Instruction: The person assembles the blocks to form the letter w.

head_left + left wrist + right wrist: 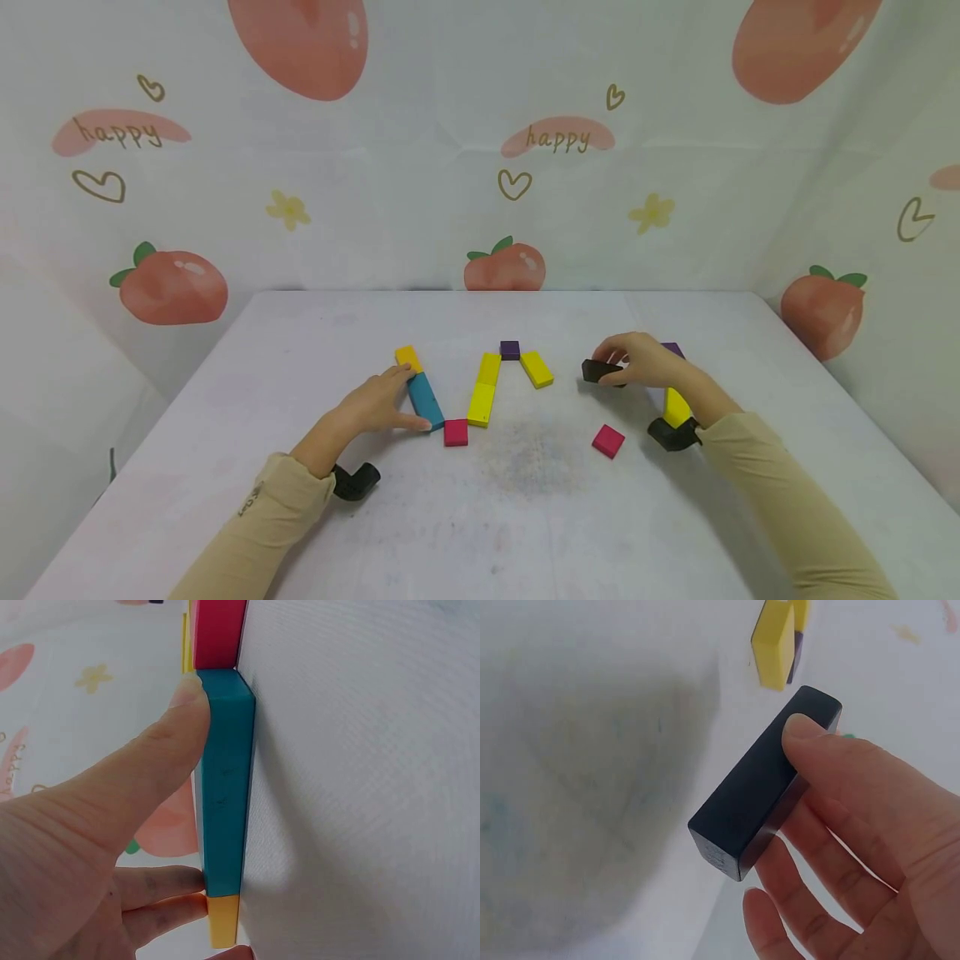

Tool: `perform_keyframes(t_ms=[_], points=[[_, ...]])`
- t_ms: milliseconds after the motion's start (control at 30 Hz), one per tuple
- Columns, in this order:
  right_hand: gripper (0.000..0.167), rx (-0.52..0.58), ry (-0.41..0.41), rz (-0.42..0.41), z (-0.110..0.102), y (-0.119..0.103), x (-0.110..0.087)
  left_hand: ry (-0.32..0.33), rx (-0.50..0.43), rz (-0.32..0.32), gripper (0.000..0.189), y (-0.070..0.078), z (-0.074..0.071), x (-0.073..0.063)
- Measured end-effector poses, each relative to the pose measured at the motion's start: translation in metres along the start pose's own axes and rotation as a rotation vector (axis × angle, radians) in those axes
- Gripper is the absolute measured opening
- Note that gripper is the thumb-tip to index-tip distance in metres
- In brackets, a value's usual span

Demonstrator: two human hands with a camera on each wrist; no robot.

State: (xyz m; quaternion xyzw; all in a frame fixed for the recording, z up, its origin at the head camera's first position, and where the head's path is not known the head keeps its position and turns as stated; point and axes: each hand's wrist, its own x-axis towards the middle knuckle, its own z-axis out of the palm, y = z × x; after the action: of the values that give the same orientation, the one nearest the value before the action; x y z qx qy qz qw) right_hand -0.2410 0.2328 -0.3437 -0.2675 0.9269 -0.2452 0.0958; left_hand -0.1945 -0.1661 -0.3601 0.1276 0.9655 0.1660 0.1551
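Note:
On the left side of the table, my left hand [378,402] touches a blue block [425,402]. Its thumb lies at the near end of that block, and its fingertips meet the seam with an orange block [408,358]. A red block [456,432] adjoins the blue one. To the right, my right hand [647,360] pinches a black block [759,776] between thumb and fingers, above the tabletop. Two yellow blocks [483,390] stand in line up to a dark purple block [510,350], with another yellow block [537,369] slanting down from it.
A loose red block [608,441] lies below my right hand. Partly behind the right arm are a yellow block [677,408] and a purple block [673,349]. Black wrist camera mounts [357,482] show at both cuffs. A printed curtain [405,167] hangs along the table's back edge.

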Motion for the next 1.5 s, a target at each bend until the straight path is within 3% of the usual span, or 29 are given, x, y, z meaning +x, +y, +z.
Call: perform_keyframes(t_ms=[567, 1233, 1500], points=[[0.031, 0.011, -0.023, 0.043, 0.008, -0.010, 0.004, 0.017, -0.001, 0.016, 0.092, -0.001, 0.001, 0.000], [0.030, 0.025, -0.007, 0.005, 0.016, -0.025, 0.004, 0.016, 0.002, 0.016, 0.093, -0.001, 0.001, 0.000], [0.029, 0.049, 0.004, 0.029, 0.023, -0.032, 0.006, 0.016, 0.005, 0.019, 0.092, 0.000, 0.000, -0.001]])
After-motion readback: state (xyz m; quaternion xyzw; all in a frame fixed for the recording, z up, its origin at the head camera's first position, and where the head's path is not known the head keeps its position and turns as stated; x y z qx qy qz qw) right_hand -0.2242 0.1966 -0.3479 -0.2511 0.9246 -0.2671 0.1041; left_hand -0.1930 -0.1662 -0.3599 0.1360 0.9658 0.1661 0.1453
